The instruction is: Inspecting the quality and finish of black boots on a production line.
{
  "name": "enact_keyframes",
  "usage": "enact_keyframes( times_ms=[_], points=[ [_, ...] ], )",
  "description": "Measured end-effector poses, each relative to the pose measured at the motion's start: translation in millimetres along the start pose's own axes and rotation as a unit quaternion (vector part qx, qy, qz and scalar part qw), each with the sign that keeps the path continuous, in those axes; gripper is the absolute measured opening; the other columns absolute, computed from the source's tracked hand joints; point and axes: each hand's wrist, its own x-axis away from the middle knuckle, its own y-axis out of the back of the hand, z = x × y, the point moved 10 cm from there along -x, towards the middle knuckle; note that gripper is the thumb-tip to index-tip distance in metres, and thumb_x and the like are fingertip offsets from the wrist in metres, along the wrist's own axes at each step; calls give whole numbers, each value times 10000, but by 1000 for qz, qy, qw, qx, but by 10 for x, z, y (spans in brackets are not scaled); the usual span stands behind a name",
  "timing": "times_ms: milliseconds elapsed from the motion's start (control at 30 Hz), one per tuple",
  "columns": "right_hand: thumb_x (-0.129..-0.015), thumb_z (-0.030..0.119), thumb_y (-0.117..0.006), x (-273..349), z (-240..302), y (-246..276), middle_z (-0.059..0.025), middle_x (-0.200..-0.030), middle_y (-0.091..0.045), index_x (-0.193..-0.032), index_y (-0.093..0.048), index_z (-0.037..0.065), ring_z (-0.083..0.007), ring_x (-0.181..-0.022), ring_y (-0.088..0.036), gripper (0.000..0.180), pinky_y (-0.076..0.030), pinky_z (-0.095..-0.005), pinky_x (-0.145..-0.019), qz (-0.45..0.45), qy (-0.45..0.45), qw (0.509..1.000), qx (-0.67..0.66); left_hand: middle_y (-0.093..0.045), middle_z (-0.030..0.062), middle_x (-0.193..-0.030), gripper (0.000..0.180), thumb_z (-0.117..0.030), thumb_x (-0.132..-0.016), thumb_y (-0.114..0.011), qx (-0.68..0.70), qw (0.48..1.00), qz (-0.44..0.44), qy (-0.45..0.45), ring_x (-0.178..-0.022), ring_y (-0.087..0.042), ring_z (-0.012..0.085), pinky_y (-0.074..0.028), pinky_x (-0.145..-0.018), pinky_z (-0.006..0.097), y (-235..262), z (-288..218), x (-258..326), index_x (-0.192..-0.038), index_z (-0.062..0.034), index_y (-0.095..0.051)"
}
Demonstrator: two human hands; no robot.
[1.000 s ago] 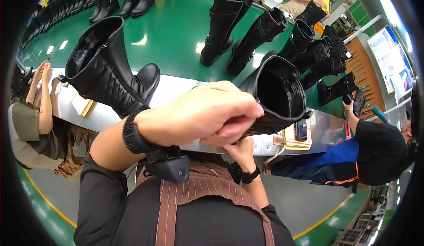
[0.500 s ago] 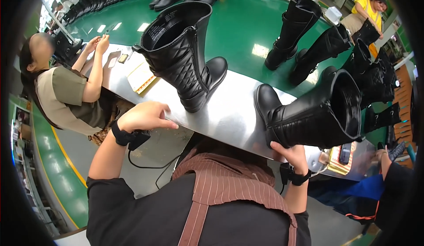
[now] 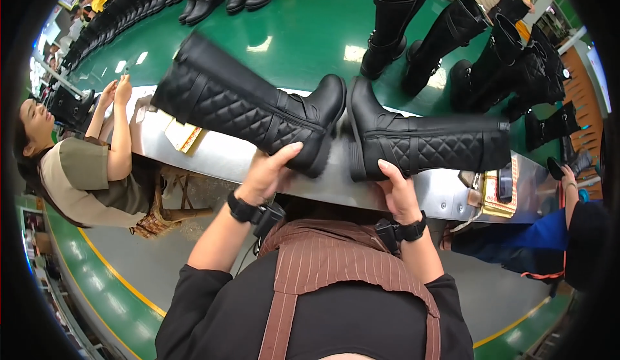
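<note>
- Far left: seated person (image 3: 77, 166) in olive top at steel table (image 3: 445, 198), forearms raised, hands near a dark boot at table end (image 3: 68, 108).
- Upper left: row of black boots (image 3: 129, 4) on green conveyor (image 3: 310, 30), receding to rim.
- Yellow-edged pad (image 3: 183, 137) on table, under shaft of left boot.
- Left boot (image 3: 245, 111): black, quilted shaft, lying tilted, shaft up-left, toe pointing right, sole facing down toward wearer. Lifted over table edge.
- Left hand (image 3: 268, 172): fingers curled up around heel and sole of left boot, thumb out to the right along sole; firm hold. Black wrist strap (image 3: 242, 208) below.
- Toes of both boots nearly touching at centre, above table.
- Right hand (image 3: 399, 189): palm under heel of right boot, fingers closed on sole edge, forefinger up against ankle; gripping. Black strap (image 3: 407, 232) on wrist.
- Right boot (image 3: 426, 143): black, quilted, lying level, toe left, shaft opening right, just above table.
- Upper right: upright black boots (image 3: 394, 24) on conveyor, more crowded at right rim (image 3: 529, 69).
- Right edge: another person in blue sleeve (image 3: 536, 237) at table end.
</note>
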Motion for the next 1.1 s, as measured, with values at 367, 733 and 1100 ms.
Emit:
enact_keyframes(
  times_ms=[367,733,1100],
  points=[
    [-912,209,-583,237,64,-169,-126,-1252,-639,-1304,-560,-7,-268,-1167,-611,448,-467,-444,-1040,110,9,976,-190,-588,155,-1336,506,-298,-972,-541,137,979,109,102,-1233,-561,307,-425,-1064,521,-616,342,150,-1363,20,-498],
    [-842,15,-655,167,17,-28,-78,-1245,-627,-1281,-596,2,-201,-1199,-562,443,-422,-350,-1060,99,63,989,-88,-554,179,-1367,457,-136,-942,-540,122,982,114,90,-1252,-542,306,-392,-1102,452,-497,415,121,-1349,68,-499],
    [-961,218,-580,50,240,-171,-147,-1470,-418,-1543,-218,63,-239,-1292,-476,702,-380,-385,-1077,57,120,983,124,-474,113,-1426,633,-216,-873,-732,-455,847,-5,-276,-1284,-479,235,-407,-1071,357,-946,-415,456,-1420,-37,-467]
  ],
)
